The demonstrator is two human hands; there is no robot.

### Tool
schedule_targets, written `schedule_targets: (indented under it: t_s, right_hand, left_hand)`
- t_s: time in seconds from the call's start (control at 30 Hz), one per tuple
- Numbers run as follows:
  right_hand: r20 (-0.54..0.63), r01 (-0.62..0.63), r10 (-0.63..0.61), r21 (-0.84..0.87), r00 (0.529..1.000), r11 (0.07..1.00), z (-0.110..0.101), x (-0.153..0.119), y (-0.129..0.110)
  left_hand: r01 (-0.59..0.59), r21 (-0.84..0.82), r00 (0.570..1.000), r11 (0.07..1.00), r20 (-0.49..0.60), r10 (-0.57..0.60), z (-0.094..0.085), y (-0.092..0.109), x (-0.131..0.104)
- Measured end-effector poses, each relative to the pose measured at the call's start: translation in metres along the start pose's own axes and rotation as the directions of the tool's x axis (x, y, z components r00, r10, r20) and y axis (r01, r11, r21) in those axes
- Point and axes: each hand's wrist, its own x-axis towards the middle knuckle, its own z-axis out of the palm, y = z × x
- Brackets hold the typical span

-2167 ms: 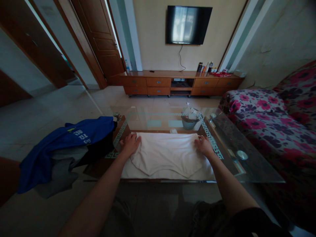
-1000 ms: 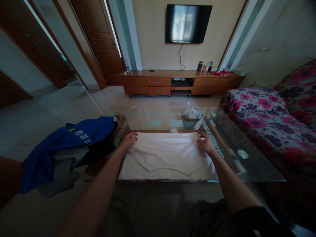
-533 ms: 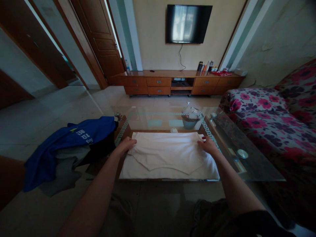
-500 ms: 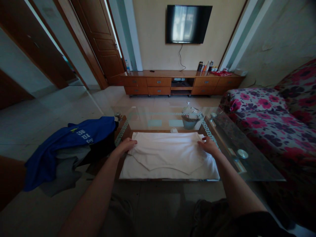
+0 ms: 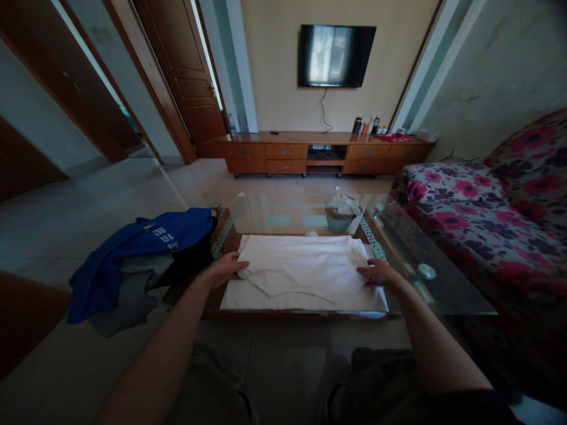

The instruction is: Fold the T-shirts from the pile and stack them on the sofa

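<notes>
White garment [image 5: 305, 268]: lies folded at the glass table's [image 5: 456, 298] near edge, between both hands.
Left hand [image 5: 225, 268]: thumb and fingers pinch the garment's left side, thumb on top.
Right hand [image 5: 381, 274]: pinches the right side, fingertips partly hidden.
Blue garment [image 5: 133, 245]: lies at the table's left edge.

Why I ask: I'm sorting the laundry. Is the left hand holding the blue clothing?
No, the left hand holds the left side of the white cloth, while the blue clothing lies apart, farther left.
</notes>
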Motion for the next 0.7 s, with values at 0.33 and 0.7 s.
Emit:
schedule_targets:
  t_s: [0.33, 0.7]
  right_hand:
    - [0.012, -0.089, 0.091, -0.122, 0.996, 0.989, -0.005, -0.008, -0.001]
    - [0.486, 0.667, -0.465, -0.441, 0.74, 0.601, 0.04, -0.056, -0.037]
  left_hand:
    - [0.027, 0.148, 0.981, 0.989, -0.196, 0.003, 0.006, -0.011, -0.012]
    - [-0.704, 0.669, 0.674, 0.238, 0.524, 0.521, 0.062, 0.005, -0.073]
